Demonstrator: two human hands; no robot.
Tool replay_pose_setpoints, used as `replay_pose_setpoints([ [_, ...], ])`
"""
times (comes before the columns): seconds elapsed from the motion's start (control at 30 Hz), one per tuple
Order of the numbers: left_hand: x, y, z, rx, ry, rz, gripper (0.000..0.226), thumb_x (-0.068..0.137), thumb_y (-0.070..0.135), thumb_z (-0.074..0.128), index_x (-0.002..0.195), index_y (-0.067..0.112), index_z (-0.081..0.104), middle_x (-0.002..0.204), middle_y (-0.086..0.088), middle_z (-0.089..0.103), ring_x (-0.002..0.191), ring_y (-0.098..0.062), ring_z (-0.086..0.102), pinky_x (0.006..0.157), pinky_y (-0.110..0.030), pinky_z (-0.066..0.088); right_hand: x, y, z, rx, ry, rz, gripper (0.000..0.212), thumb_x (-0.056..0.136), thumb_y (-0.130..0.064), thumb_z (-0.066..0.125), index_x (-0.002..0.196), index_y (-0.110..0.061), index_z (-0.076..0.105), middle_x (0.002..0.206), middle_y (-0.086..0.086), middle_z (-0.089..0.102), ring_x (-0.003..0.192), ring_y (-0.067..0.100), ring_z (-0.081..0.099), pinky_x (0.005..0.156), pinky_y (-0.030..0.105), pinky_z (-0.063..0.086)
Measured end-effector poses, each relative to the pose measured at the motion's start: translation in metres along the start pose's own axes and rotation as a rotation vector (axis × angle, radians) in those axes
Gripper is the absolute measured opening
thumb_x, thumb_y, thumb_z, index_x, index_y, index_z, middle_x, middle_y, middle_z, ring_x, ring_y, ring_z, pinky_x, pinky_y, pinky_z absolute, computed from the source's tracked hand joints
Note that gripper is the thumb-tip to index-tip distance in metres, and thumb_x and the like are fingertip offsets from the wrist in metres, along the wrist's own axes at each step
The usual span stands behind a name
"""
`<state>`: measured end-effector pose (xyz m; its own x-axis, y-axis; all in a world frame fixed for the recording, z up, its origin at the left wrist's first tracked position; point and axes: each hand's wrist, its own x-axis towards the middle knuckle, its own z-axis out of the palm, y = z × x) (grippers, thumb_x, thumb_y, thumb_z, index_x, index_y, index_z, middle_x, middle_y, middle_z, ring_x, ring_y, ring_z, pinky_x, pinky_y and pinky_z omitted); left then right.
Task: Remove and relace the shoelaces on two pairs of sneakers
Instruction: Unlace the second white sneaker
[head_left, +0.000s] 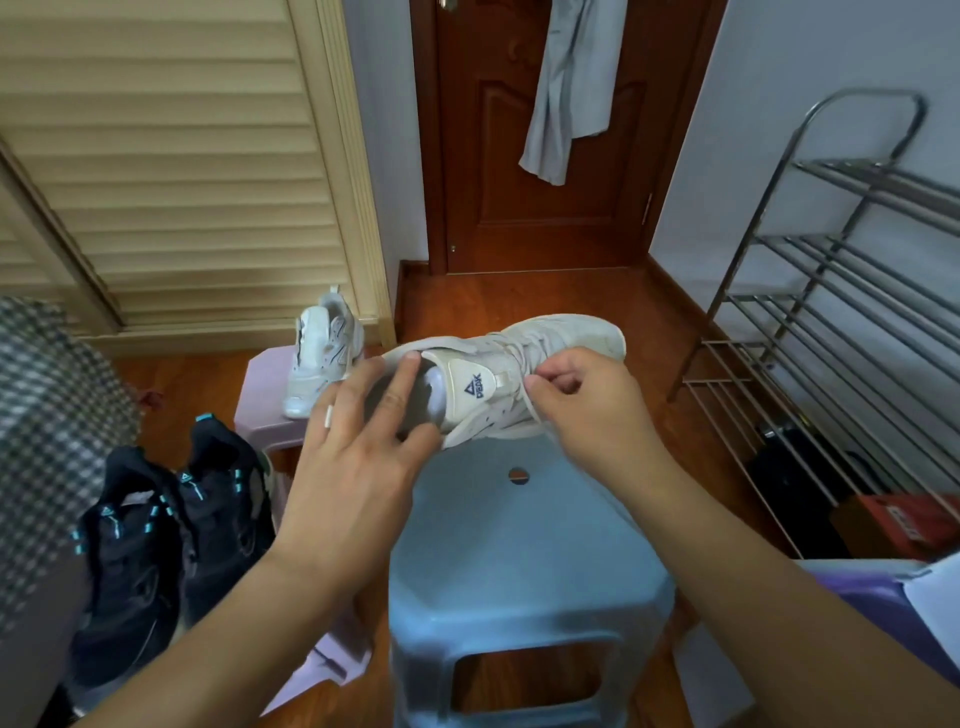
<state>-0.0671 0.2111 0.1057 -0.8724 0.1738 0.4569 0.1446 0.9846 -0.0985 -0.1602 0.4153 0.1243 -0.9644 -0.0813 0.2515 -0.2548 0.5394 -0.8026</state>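
A cream sneaker (566, 338) lies across the far edge of a blue plastic stool (524, 561), toe to the right. My left hand (358, 447) holds its heel opening, with the index finger on the collar and the thumb under the side. A white lace tip shows at that hand's knuckles. My right hand (587, 400) pinches the shoelace (530, 410) beside the tongue. The second cream sneaker (319, 353) stands on a pink stool (262, 395) at the left. Two black sneakers (166, 535) with teal accents sit on the floor lower left.
A metal shoe rack (852, 322) stands at the right, with a red box (893, 525) under it. A brown door (545, 156) with a grey garment hanging on it is straight ahead. A louvred closet door (171, 156) fills the left. Checked fabric (47, 415) lies at the far left.
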Motion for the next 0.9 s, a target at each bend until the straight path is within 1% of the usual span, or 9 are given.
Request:
replay_pose_setpoints([
  [0.1,-0.002,0.004,0.003,-0.007,0.012,0.046,0.029,0.069,0.0,0.077,0.092,0.015,0.071,0.151,-0.023,0.047,0.138,-0.049,0.037,0.103,-0.058,0.028,-0.004,-0.002,0.006,-0.048,0.066,-0.069,0.007,0.09,-0.021,0.072,0.088,-0.022,0.065,0.07,-0.007,0.057,0.066,0.008,0.054,0.059,0.022,0.043],
  [0.23,-0.005,0.008,0.004,-0.018,0.071,0.087,0.018,0.08,0.005,0.059,0.092,0.014,0.069,0.155,-0.024,0.042,0.138,-0.047,0.036,0.107,-0.054,0.023,-0.007,-0.003,0.009,-0.013,0.088,-0.031,0.008,0.089,-0.027,0.074,0.089,-0.025,0.066,0.069,-0.013,0.057,0.067,0.003,0.054,0.06,0.019,0.04],
  [0.43,-0.006,0.009,0.006,-0.003,0.048,0.092,0.021,0.074,0.005,0.064,0.092,0.014,0.07,0.156,-0.022,0.041,0.138,-0.046,0.036,0.109,-0.054,0.023,0.0,0.003,0.007,0.023,0.026,0.053,0.002,0.087,-0.018,0.074,0.088,-0.017,0.076,0.06,-0.01,0.058,0.055,0.0,0.053,0.052,0.01,0.038],
  [0.53,-0.007,0.007,0.007,0.012,0.011,0.07,0.027,0.069,0.001,0.071,0.092,0.015,0.069,0.155,-0.02,0.043,0.136,-0.047,0.038,0.104,-0.056,0.028,0.001,0.003,0.008,0.1,-0.029,0.057,0.009,0.085,-0.012,0.07,0.079,-0.018,0.071,0.06,-0.01,0.054,0.054,0.001,0.048,0.051,0.012,0.038],
  [0.63,-0.004,0.002,0.01,0.005,-0.104,-0.055,0.039,0.065,0.001,0.081,0.097,0.019,0.069,0.157,-0.018,0.04,0.132,-0.047,0.04,0.095,-0.058,0.038,-0.006,-0.001,0.008,0.237,-0.085,-0.019,0.013,0.084,-0.003,0.065,0.078,-0.015,0.065,0.069,-0.008,0.054,0.061,0.0,0.047,0.056,0.013,0.04],
  [0.7,-0.003,-0.003,0.011,-0.008,-0.142,-0.108,0.041,0.065,0.004,0.084,0.098,0.022,0.069,0.159,-0.017,0.039,0.129,-0.047,0.04,0.089,-0.058,0.042,-0.012,-0.005,0.003,0.307,-0.27,-0.115,0.023,0.086,0.002,0.064,0.077,-0.019,0.068,0.083,-0.007,0.062,0.073,0.002,0.056,0.064,0.016,0.046],
  [0.8,-0.002,-0.012,0.015,0.0,-0.153,-0.101,0.043,0.063,0.003,0.085,0.097,0.023,0.069,0.16,-0.014,0.037,0.131,-0.047,0.039,0.09,-0.06,0.041,-0.016,-0.007,-0.014,0.028,-0.835,-0.242,0.041,0.087,0.01,0.054,0.073,-0.023,0.073,0.101,-0.005,0.07,0.093,0.005,0.064,0.079,0.02,0.05],
  [0.87,-0.001,-0.019,0.016,-0.005,-0.157,-0.125,0.045,0.061,0.003,0.086,0.098,0.021,0.069,0.16,-0.015,0.038,0.132,-0.048,0.038,0.089,-0.062,0.042,-0.018,0.0,-0.024,-0.323,-1.069,-0.24,0.045,0.087,0.006,0.047,0.081,-0.025,0.079,0.094,-0.005,0.075,0.086,0.005,0.066,0.08,0.025,0.053],
  [0.9,-0.001,-0.023,0.017,-0.001,-0.153,-0.127,0.045,0.06,0.003,0.087,0.098,0.021,0.069,0.159,-0.016,0.039,0.131,-0.049,0.039,0.089,-0.062,0.043,-0.017,0.003,-0.028,-0.398,-1.049,-0.189,0.045,0.088,0.003,0.046,0.084,-0.028,0.079,0.087,-0.004,0.076,0.076,0.005,0.065,0.076,0.029,0.054],
])
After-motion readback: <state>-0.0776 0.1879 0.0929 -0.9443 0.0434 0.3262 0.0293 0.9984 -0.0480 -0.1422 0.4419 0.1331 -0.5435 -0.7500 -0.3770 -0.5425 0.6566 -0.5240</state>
